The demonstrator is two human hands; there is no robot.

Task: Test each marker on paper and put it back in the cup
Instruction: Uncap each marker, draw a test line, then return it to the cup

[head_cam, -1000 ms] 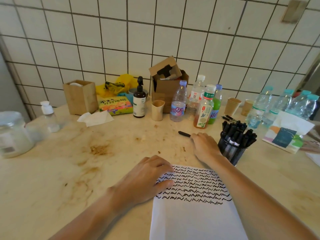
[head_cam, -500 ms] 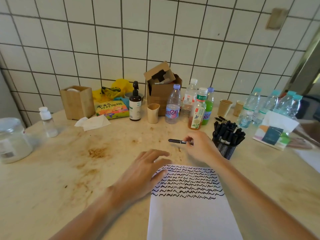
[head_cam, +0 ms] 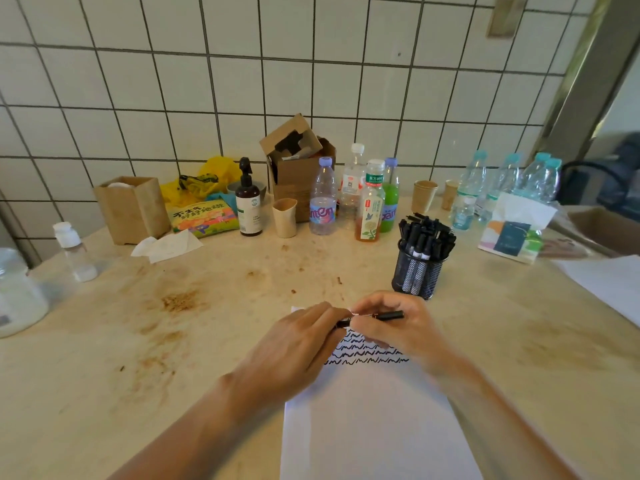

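A black marker (head_cam: 389,315) lies level between both hands, just above the top of a white sheet of paper (head_cam: 374,420). My right hand (head_cam: 394,327) grips its barrel, whose end sticks out to the right. My left hand (head_cam: 298,344) pinches the other end, the cap side, mostly hidden by my fingers. Rows of black squiggles (head_cam: 367,355) cover the upper part of the paper, partly hidden by my hands. A black mesh cup (head_cam: 417,271) packed with several black markers stands just beyond my right hand.
Bottles (head_cam: 369,206), paper cups (head_cam: 284,217) and a cardboard box (head_cam: 298,171) line the back by the tiled wall. A wooden box (head_cam: 133,209) and tissue sit back left, a jar (head_cam: 17,292) far left. A packet (head_cam: 516,228) and another paper sheet (head_cam: 609,282) lie right.
My right hand picked the marker up off the table and brought it back over the paper. My left hand left the sheet and took hold of the marker's other end.
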